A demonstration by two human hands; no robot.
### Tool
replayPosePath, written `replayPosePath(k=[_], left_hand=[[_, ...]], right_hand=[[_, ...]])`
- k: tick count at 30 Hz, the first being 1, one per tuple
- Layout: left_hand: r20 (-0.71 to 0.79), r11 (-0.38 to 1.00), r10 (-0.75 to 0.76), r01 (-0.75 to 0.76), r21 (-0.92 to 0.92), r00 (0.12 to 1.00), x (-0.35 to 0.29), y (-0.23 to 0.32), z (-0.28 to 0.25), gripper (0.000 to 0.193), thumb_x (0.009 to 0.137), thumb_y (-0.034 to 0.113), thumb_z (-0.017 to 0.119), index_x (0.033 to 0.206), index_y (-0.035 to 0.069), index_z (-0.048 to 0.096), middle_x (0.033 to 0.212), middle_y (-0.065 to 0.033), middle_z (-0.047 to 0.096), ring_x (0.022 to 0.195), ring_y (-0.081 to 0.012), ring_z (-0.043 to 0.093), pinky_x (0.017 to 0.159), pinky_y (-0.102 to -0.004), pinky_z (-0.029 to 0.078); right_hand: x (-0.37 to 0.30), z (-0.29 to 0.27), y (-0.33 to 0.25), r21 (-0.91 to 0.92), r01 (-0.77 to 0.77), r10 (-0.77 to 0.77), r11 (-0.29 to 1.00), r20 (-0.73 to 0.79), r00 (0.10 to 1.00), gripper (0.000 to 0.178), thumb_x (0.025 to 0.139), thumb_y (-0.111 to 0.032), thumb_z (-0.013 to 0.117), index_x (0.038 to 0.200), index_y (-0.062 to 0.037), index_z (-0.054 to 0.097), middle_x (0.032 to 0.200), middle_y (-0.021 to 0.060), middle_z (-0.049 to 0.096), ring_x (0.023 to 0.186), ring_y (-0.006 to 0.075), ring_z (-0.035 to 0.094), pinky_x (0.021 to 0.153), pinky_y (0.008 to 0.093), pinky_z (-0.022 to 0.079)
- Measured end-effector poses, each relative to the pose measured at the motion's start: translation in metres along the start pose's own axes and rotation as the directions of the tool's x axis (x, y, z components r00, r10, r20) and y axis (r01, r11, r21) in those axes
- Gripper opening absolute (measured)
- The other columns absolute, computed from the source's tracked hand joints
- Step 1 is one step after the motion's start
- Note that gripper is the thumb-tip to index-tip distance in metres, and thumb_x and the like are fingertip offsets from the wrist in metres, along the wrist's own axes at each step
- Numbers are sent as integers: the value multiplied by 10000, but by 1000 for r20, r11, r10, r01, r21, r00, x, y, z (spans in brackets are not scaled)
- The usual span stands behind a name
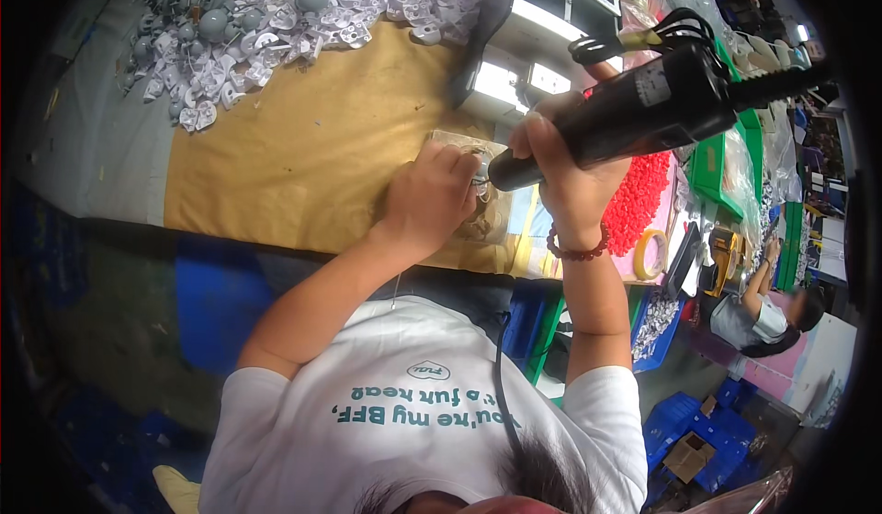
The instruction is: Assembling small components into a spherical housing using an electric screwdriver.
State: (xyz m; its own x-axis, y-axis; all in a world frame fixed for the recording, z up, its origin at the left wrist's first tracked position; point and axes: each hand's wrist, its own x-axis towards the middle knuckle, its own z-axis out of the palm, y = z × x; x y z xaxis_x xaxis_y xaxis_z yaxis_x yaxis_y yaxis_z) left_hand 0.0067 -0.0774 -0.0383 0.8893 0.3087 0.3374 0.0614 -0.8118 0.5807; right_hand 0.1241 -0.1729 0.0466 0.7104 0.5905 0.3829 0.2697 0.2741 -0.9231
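Note:
My right hand [581,183] is wrapped round a black electric screwdriver [634,105], held slanting with its narrow end down to the left. That tip meets a small grey-white part [480,167] on a pad [501,215] at the table's front. Closed fingers of my left hand [427,197] pinch this part from the left; they hide most of it, so its exact kind does not show. The contact between bit and part is also too small to make out.
White plastic parts [340,13] and grey domed pieces [213,25] lie heaped at the far left. A white machine [551,27] stands behind my hands. To the right are small red pieces [640,203], a tape roll [650,255] and a green tray [712,176]. Another person [753,319] works farther right.

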Motion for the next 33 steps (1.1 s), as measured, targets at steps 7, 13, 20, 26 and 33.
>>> replayPosePath(k=[7,13,20,26,33], left_hand=[[-3,1000,14,-14,-3,1000,1,-1,-1,328,724,123,730,1031,95,619,946,-46,608,938,-267,603,720,-392,544],[17,998,28,-27,-59,999,3,-4,-5,316,702,106,727,976,90,570,923,-57,583,931,-281,587,703,-403,534],[-11,996,42,-43,-78,999,4,-4,-3,308,691,91,719,955,106,561,917,-52,570,932,-270,575,685,-397,529],[-11,996,23,-24,-83,1000,2,-4,0,311,688,89,720,956,107,563,924,-54,571,932,-277,573,689,-402,527],[37,995,-18,22,-96,999,1,-3,-3,336,739,103,730,1046,76,597,1025,-61,600,1005,-294,573,774,-406,522]], right_hand=[[-2,5,3,175,20,-12,984,-47,999,498,805,126,690,1231,3,462,799,40,628,684,95,594,626,235,486],[-23,-9,23,-60,-6,12,998,104,994,504,786,126,667,1228,13,453,881,66,624,747,123,606,686,269,509],[-28,1,15,168,-40,22,985,107,994,266,828,114,586,1041,-9,487,862,78,553,759,168,584,711,312,508],[-30,-15,26,-248,16,36,969,206,978,220,783,94,647,951,-22,565,873,72,587,769,147,592,691,296,494],[-11,-15,11,-15,-56,57,998,56,997,227,801,54,671,1002,-10,588,782,52,644,684,136,637,629,274,511]])
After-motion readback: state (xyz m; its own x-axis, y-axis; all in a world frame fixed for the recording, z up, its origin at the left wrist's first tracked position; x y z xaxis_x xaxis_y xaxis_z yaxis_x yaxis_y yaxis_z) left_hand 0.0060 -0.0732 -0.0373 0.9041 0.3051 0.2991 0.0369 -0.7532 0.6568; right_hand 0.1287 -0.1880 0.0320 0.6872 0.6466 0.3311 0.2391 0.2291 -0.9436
